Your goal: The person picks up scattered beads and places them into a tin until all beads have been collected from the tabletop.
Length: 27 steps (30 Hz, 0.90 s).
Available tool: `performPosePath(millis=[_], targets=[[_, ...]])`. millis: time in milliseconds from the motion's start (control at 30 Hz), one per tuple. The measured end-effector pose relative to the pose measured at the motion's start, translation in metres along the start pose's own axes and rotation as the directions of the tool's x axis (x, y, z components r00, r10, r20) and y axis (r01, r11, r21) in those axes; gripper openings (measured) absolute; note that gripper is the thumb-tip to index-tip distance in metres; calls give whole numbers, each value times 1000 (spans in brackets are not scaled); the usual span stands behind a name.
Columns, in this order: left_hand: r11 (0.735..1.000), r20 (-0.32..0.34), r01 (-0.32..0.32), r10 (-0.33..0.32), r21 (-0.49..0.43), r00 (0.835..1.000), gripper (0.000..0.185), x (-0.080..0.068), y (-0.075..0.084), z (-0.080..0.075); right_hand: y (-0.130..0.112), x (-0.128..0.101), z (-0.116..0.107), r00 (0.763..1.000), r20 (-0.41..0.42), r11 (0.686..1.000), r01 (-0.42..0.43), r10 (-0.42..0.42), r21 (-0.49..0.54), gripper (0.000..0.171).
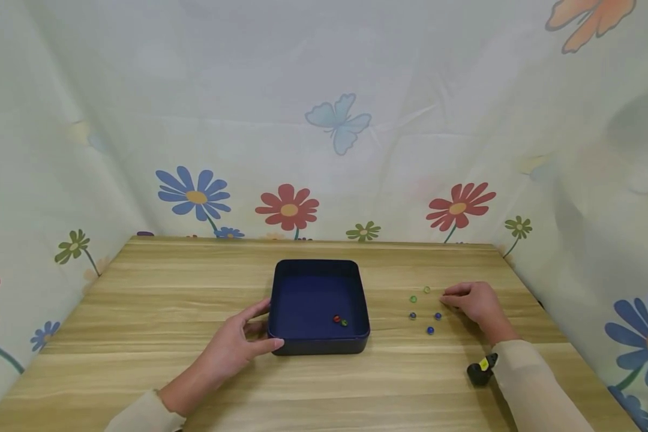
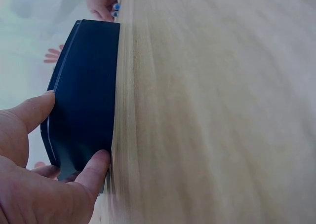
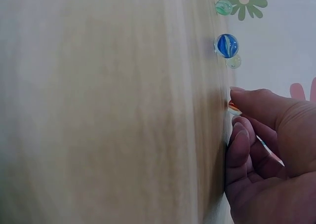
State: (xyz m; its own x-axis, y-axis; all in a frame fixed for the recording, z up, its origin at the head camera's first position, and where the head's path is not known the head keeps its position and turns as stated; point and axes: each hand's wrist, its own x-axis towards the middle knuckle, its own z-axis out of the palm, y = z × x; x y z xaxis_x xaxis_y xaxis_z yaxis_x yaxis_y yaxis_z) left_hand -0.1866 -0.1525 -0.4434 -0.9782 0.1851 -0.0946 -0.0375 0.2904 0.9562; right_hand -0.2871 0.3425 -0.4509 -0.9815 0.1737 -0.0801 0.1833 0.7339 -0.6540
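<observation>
A dark blue square tray (image 1: pixel 320 269) sits mid-table with a red marble (image 1: pixel 336 318) and a green marble (image 1: pixel 344 323) inside. My left hand (image 1: pixel 261 327) grips its near left corner, thumb on the front wall, fingers along the left wall; the left wrist view shows that hand (image 2: pixel 74 130) round the tray (image 2: pixel 91 76). To the right, my right hand (image 1: pixel 450 295) rests fingertips-down on the table beside loose marbles (image 1: pixel 430 330). In the right wrist view the right hand (image 3: pixel 237 116) has curled fingertips (image 3: pixel 247 93) pinching an orange-striped marble (image 3: pixel 234 107); a blue striped marble (image 3: pixel 227 45) lies beyond.
The wooden table (image 1: pixel 140 312) is walled by flowered cloth (image 1: pixel 324 132) on three sides. Two green marbles (image 1: pixel 413 299) and three blue ones (image 1: pixel 438 316) lie scattered between tray and right hand. A small black wrist camera (image 1: pixel 480 371) sits on the right forearm.
</observation>
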Motion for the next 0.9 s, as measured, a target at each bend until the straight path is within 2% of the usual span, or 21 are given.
performPosePath(millis=[533, 900], targets=[[1000, -6, 2, -1, 11, 1000, 90, -1, 1, 0, -4, -5, -2, 999, 19, 999, -38, 38, -13, 35], [1000, -2, -1, 2, 15, 1000, 90, 0, 0, -1, -1, -7, -1, 999, 14, 998, -33, 32, 46, 38]])
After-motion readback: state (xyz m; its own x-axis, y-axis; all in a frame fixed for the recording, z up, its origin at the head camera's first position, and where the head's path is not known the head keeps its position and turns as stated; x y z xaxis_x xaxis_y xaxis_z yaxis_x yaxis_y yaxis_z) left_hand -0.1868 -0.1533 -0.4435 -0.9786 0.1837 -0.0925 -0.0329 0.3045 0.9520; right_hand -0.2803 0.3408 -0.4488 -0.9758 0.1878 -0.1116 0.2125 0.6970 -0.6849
